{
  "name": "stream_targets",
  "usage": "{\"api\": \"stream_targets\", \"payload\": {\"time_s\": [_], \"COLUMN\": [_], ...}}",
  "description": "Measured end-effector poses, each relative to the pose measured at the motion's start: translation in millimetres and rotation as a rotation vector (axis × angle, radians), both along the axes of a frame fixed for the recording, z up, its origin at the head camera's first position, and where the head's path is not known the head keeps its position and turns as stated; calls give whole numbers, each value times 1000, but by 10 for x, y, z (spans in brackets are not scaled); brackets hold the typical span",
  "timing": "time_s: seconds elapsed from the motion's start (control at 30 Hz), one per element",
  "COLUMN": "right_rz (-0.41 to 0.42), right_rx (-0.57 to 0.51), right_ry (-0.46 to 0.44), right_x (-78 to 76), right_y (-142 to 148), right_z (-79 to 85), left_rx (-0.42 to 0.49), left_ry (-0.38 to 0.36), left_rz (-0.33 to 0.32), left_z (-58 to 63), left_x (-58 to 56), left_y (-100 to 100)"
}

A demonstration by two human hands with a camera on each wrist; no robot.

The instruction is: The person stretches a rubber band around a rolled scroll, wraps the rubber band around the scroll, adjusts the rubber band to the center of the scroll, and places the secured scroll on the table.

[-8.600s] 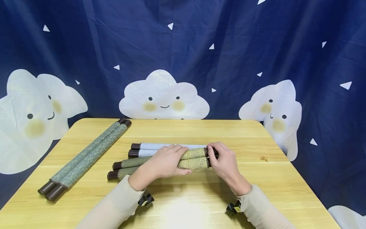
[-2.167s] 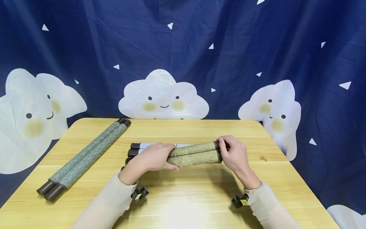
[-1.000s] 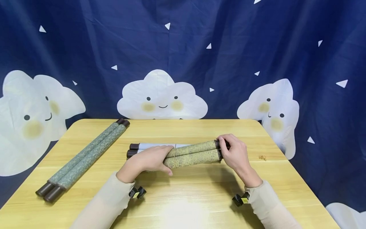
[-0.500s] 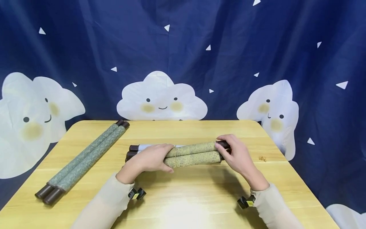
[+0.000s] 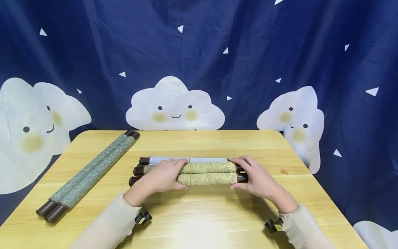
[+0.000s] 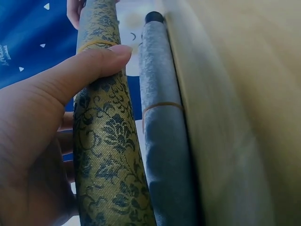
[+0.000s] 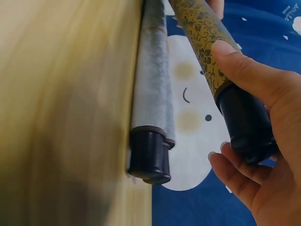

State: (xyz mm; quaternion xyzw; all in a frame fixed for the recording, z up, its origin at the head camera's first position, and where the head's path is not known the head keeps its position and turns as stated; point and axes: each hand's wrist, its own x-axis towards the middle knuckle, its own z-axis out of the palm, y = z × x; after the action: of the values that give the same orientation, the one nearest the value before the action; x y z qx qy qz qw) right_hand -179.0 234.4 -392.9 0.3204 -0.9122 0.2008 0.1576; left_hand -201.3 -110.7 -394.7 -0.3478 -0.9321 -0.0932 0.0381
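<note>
A yellow patterned scroll (image 5: 214, 167), rolled from both ends into two side-by-side rolls with dark knobs, is held lengthwise between my hands. A thin rubber band (image 5: 190, 169) circles it near the middle. My left hand (image 5: 163, 176) grips it left of the band, thumb across the front and fingers behind. At the right end my right hand (image 5: 261, 180) holds it, thumb by the cloth edge and fingers round the dark knobs (image 7: 247, 122). Behind lies a pale blue scroll (image 5: 208, 159), partly hidden; it too has a band (image 6: 162, 104). The wrist views show a gap between the two scrolls.
A green patterned scroll (image 5: 96, 173) with dark knobs lies slanted along the left side of the wooden table (image 5: 217, 141). On the right is a small tangle of tan rubber bands (image 5: 284, 172). A dark blue cloud-print curtain (image 5: 205, 41) hangs behind the table.
The yellow scroll's right end has come down, so it now lies level instead of slanting up. My right hand has shifted from above the knobs to round their end. The left hand keeps its grip.
</note>
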Motion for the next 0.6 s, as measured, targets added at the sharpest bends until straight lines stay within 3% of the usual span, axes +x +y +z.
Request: {"api": "stream_targets", "payload": {"time_s": [0.6], "right_rz": [-15], "right_rx": [149], "right_ry": [-112], "right_x": [39], "right_y": [-65], "right_z": [-209], "left_rx": [-92], "left_ry": [4], "left_rz": [-18], "left_z": [-140], "left_x": [93], "left_y": [32]}}
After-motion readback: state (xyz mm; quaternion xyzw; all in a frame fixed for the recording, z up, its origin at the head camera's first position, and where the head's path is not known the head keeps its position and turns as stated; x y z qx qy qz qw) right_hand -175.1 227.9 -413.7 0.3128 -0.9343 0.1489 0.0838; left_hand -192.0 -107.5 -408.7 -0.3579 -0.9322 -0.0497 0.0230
